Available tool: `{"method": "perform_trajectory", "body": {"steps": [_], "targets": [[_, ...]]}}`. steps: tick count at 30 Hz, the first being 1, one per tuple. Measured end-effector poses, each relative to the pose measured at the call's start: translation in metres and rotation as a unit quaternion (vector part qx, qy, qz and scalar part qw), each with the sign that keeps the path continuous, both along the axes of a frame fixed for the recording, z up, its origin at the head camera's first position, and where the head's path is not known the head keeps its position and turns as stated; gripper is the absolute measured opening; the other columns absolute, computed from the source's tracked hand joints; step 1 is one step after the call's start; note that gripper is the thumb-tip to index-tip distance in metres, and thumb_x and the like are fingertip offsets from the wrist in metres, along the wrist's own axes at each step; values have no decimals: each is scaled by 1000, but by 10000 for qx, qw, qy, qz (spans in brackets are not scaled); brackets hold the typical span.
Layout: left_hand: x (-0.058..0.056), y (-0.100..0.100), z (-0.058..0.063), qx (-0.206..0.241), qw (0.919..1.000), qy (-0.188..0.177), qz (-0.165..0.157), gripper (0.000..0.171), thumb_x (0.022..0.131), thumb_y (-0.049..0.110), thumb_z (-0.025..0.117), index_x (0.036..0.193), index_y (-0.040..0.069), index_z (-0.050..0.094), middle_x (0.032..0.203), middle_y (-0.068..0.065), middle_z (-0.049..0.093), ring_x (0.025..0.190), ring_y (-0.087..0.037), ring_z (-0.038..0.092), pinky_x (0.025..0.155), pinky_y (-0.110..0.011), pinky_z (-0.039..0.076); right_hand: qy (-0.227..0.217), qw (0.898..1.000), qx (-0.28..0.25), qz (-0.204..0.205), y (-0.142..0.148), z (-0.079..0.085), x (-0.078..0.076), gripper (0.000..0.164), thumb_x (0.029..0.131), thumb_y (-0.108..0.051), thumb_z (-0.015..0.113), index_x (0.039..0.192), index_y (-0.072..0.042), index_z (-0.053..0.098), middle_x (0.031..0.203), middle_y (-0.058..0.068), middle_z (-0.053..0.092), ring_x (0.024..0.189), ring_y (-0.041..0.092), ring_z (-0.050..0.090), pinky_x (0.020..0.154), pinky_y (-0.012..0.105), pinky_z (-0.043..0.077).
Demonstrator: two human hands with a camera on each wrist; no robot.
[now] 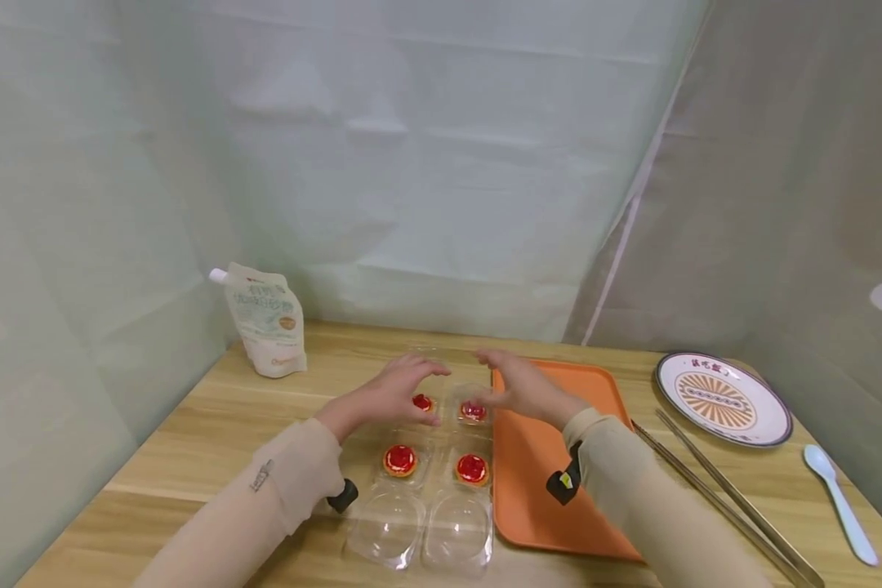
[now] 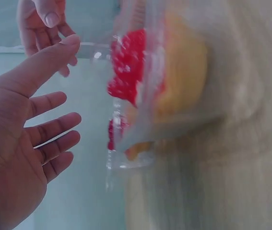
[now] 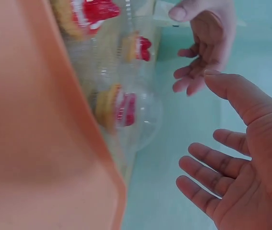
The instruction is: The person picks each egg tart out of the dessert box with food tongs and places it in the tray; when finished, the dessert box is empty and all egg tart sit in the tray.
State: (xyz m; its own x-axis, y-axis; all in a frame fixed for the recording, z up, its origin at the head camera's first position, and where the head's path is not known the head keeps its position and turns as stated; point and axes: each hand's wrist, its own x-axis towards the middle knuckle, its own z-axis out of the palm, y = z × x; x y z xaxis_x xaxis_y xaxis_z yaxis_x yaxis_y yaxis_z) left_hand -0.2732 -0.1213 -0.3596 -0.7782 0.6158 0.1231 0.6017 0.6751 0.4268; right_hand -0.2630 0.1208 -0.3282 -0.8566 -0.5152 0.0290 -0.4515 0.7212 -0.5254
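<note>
My left hand [image 1: 391, 394] hovers above the back left tart [image 1: 422, 402], its fingers spread and relaxed with nothing in them. Facing it, my right hand [image 1: 525, 390] also has loose, parted fingers and overlaps the back right tart [image 1: 474, 411] in the head view. Both tarts have red glossy topping and sit in clear plastic boxes. Nearer to me are a front left tart [image 1: 400, 461] and a front right tart [image 1: 473, 469], with clear lids [image 1: 388, 527] folded open toward me. In the right wrist view, a domed clear lid [image 3: 147, 115] stands beside one tart.
An orange tray [image 1: 529, 498] lies right of the boxes, under my right forearm. Further right are metal tongs [image 1: 735, 498], a patterned plate [image 1: 772, 408] and a pale blue spoon [image 1: 841, 502]. A spouted pouch [image 1: 265, 322] stands at the back left, before a cloth backdrop [image 1: 426, 163].
</note>
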Motion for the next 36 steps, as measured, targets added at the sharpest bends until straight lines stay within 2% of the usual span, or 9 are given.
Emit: {"method": "perform_trajectory", "body": {"steps": [4,8,15,19,25,31,36], "targets": [[-8,2,-5,-260,9996,-12,48,73,74,38,82,135,12,51,143,-12,50,140,-42,32,117,-61,16,58,9999,128,29,-3,-10,-1,71,84,-27,74,144,-4,41,143,15,49,131,32,48,109,49,40],[-15,3,-8,-412,9990,-53,135,72,74,40,81,134,11,53,142,-13,50,139,-41,32,117,-61,16,241,9987,443,102,-6,-20,-1,73,82,-32,75,141,-2,44,142,15,51,132,32,47,110,48,39],[-23,7,-11,-532,9984,201,-7,70,72,42,82,128,7,57,127,-10,61,129,-35,44,116,-59,21,470,9961,741,92,-12,-33,-6,75,80,-41,76,139,-3,48,140,16,52,130,35,47,110,48,39],[-24,13,-13,-627,9977,220,-93,69,71,43,82,126,6,59,119,-8,64,124,-31,47,115,-59,21,635,9936,923,155,-16,-35,-9,77,79,-42,76,139,-3,47,137,18,54,127,36,50,109,48,40],[-23,20,-16,-768,9969,146,54,70,71,43,82,126,8,59,123,-9,63,127,-31,45,115,-56,22,699,9908,1147,168,-19,-40,-13,78,79,-43,76,139,-3,47,136,18,55,125,37,52,107,50,42],[-22,23,-20,-758,9969,155,167,70,71,45,82,126,8,59,121,-7,63,128,-30,45,115,-54,23,639,9915,1129,113,-18,-44,-15,77,79,-43,76,140,-5,47,137,17,55,127,36,51,109,49,40],[-22,24,-22,-685,9974,158,181,71,70,45,82,126,7,59,115,-5,64,123,-28,48,114,-53,24,644,9923,1051,127,-16,-47,-15,76,80,-42,75,140,-6,46,138,17,54,127,35,50,109,50,40]]}}
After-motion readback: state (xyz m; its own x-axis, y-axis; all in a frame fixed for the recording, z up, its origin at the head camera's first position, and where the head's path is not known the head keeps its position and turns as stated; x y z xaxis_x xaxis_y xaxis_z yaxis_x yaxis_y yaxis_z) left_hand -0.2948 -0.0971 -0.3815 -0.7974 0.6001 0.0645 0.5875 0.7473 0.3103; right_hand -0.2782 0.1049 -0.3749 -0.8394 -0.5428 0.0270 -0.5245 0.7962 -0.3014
